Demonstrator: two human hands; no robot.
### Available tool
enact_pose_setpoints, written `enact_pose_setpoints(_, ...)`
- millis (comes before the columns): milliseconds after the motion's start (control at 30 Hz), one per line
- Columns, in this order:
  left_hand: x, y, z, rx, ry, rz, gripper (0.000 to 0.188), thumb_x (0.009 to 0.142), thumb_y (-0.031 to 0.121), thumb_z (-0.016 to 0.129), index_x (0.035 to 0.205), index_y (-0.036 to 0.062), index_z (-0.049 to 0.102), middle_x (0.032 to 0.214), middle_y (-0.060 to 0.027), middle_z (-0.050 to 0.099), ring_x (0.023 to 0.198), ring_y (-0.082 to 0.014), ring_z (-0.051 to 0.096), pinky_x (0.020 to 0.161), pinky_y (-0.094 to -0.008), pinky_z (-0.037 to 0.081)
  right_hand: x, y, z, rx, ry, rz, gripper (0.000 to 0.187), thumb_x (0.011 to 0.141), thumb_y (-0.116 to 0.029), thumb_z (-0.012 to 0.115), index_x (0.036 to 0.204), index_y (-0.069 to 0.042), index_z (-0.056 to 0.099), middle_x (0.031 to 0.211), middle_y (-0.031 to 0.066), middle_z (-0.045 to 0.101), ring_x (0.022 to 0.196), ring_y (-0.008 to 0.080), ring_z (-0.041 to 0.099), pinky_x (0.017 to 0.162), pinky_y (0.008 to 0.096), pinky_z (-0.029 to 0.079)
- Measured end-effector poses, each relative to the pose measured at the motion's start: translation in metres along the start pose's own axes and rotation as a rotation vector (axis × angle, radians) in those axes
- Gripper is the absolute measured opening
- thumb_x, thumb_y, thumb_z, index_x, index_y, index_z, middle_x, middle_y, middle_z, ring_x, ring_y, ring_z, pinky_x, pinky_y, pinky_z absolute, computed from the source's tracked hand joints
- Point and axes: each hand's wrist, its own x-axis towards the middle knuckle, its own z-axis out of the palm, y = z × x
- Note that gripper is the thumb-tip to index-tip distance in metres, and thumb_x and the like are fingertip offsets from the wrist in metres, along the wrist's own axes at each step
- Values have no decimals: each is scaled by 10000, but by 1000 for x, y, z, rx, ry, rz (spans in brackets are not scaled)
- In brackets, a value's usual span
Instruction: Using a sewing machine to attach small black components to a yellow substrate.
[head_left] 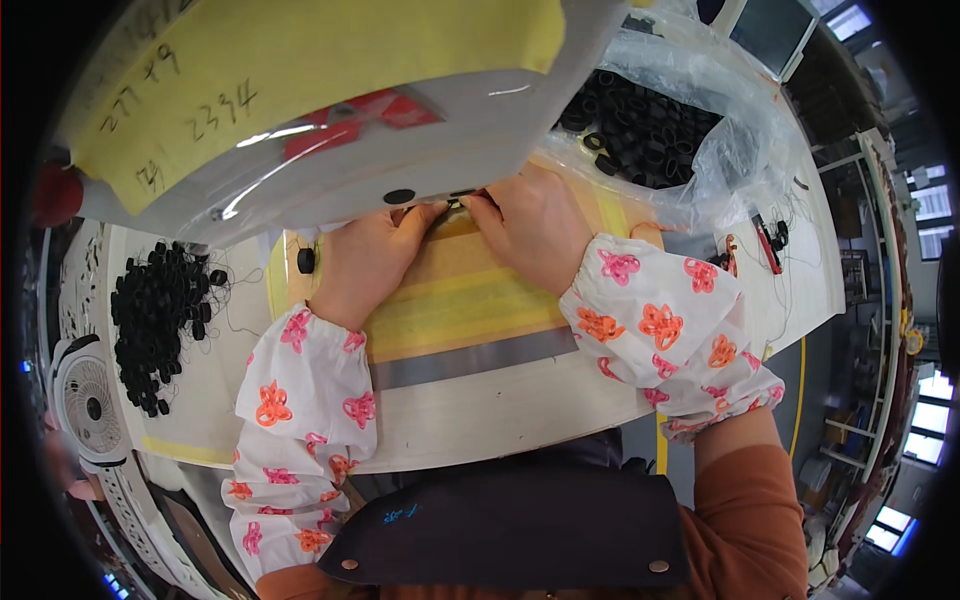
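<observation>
L hand [378,252] & R hand [538,228] nearly meet, upper ctr of frame, fingers bent in at sm. dark piece [455,203] by lower edge of grey machine head [480,130]. Piece mostly hidden, shape unclear; can't tell if either pinch is closed on it. Blk pile [160,310] mid-left, indiv. pcs hard to separate. Clear bag [745,135] w/ blk rings [650,130] upper R, partly hidden by machine.

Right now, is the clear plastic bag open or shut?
Open: the bag's mouth gapes, exposing the black rings heaped inside.
</observation>
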Motion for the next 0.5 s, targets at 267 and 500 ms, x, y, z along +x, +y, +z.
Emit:
enact_pose_setpoints(267, -2, -1, 0, -49, 29, 7, 352, 793, 371, 582, 767, 23, 628, 497, -46, 511, 437, -105, 432, 446, -274, 344, 2, 2, 4, 1, -25, 21, 81, 734, -70, 557, 754, -13, 504, 729, 156, 550, 657, 328, 555, 577, 395, 453)
enact_pose_setpoints(500, -1, 1, 1, -80, 72, -7, 415, 785, 381, 591, 632, -4, 578, 422, -17, 396, 405, -88, 349, 415, -276, 294, 1, -1, 3, 75, -33, 88, 101, 727, -78, 564, 732, -3, 497, 741, 163, 551, 689, 332, 552, 608, 405, 452)
